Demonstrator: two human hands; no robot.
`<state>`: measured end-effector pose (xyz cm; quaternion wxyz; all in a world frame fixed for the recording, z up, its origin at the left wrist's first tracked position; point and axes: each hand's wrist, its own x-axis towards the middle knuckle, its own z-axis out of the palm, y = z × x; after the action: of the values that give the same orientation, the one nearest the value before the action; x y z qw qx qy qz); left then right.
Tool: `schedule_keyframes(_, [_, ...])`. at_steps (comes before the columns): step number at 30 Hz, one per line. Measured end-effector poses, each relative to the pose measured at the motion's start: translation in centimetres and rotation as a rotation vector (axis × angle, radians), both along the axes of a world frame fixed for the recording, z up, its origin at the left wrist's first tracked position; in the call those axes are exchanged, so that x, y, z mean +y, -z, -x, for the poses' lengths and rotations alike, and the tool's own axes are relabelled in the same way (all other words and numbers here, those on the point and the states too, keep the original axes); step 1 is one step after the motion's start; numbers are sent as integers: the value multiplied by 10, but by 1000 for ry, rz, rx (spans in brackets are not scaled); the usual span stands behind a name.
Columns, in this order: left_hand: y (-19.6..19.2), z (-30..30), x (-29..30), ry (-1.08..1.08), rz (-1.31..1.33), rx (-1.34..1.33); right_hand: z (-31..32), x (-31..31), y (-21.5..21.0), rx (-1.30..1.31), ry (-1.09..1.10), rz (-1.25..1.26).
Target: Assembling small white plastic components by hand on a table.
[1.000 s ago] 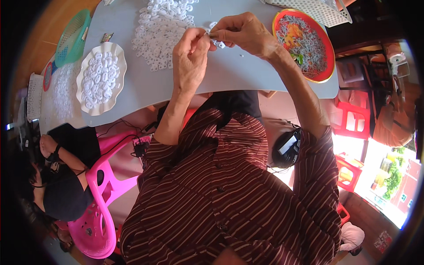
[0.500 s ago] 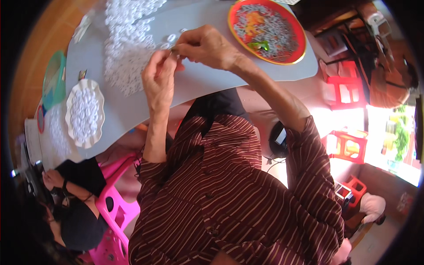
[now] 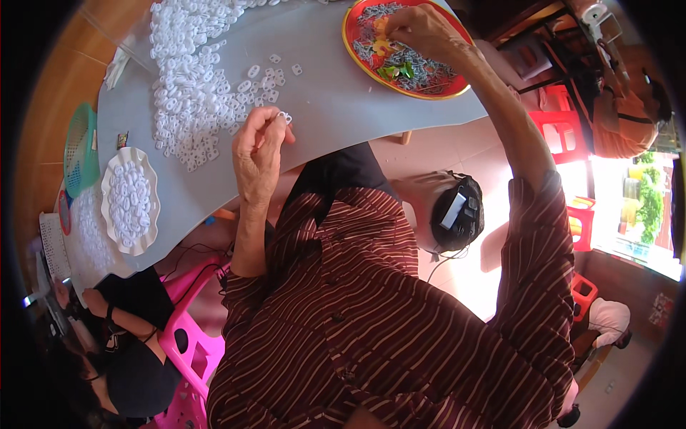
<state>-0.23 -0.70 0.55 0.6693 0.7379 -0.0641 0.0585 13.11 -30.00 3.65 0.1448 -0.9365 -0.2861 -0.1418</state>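
My left hand is raised over the near edge of the grey table, thumb and fingers pinching a small white plastic piece with two holes. On the far right my right hand reaches into a red tray with a gold rim. Its curled fingertips are among small grey metal pieces there; anything between them is too small to make out. A broad heap of similar white pieces lies left of my left hand, and several loose ones lie just beyond it.
A white scalloped dish full of white pieces stands at the table's left, near a green basket. One person sits lower left by a pink chair; another, in orange, is at far right near red stools.
My right hand has left my left hand and moved right and away into the red tray. The left hand stays nearly in place, a white piece now showing at its fingertips.
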Motion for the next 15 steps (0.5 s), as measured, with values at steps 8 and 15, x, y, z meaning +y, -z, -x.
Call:
schedule_keyframes(8, [3,-1,1,46,-62,-90,-14,-8,-14,171,30,-14])
schedule_keyframes(15, [2,1,2,38,-60,-82,-5,5,-34,261,18,-54])
